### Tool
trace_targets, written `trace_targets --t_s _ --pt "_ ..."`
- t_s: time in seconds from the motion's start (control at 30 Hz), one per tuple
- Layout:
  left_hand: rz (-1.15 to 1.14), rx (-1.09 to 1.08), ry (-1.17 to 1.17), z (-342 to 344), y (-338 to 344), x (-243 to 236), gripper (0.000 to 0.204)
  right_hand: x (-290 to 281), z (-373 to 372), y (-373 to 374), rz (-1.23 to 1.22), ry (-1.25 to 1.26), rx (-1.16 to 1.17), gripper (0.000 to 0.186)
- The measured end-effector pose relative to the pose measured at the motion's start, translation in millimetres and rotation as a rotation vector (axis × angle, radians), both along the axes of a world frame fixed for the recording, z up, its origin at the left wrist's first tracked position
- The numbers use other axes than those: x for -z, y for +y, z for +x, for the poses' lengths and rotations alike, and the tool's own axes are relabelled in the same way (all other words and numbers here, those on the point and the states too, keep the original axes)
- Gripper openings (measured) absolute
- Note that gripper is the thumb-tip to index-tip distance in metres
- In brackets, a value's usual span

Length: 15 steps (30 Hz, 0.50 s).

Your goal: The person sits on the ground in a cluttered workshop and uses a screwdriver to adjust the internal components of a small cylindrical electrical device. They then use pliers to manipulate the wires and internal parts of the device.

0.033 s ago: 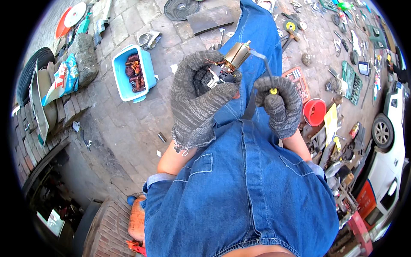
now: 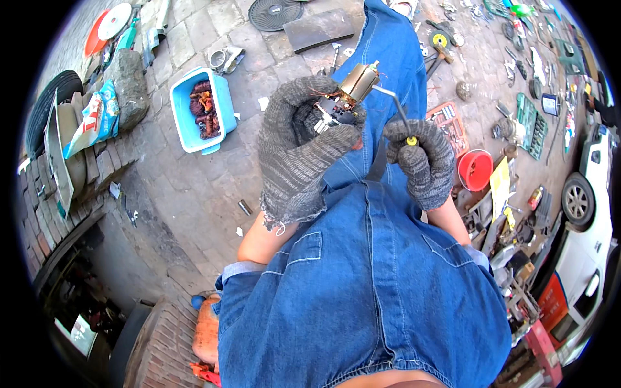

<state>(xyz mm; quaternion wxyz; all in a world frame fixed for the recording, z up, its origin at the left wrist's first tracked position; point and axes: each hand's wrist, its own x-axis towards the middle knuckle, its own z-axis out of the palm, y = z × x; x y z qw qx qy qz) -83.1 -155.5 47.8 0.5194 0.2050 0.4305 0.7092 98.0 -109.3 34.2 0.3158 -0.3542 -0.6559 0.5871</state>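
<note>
My left hand (image 2: 291, 152), in a grey knit glove, grips a small motor assembly (image 2: 356, 84), with a brass-coloured cylinder on top and a dark end housing with silvery parts and thin wires below. My right hand (image 2: 420, 165), also gloved, is closed on a bent metal tool (image 2: 396, 103) with a yellow piece (image 2: 411, 141) at the fist. The tool's bent tip reaches toward the right side of the cylinder; I cannot tell if it touches. My blue denim clothing (image 2: 362, 271) lies beneath both hands.
Around me on the paving: a blue tub (image 2: 223, 113) of reddish-brown parts, red bucket (image 2: 475, 169), toolboxes (image 2: 530, 123), scattered tools, a stone (image 2: 129, 94), a bag (image 2: 90, 123) and an orange gas cylinder (image 2: 207, 330). A white car (image 2: 585, 258) stands at right, with a dark-clothed person (image 2: 605, 107) beyond.
The bent tool's tip has shifted slightly down and left beside the motor, with my right hand moving very slightly. My left hand keeps the same grip and position.
</note>
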Motion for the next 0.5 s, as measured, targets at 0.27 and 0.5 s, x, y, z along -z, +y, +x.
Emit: trace_targets --t_s 0.27,0.5 --pt "-0.011 0.028 0.1 -0.1 0.9 -3.7 0.051 5.6 9.9 -13.0 -0.042 -0.207 0.06 0.021" --pt "-0.063 0.043 0.111 1.3 -1.0 -5.7 0.052 3.9 4.2 -13.9 -0.046 -0.182 0.069 0.02"
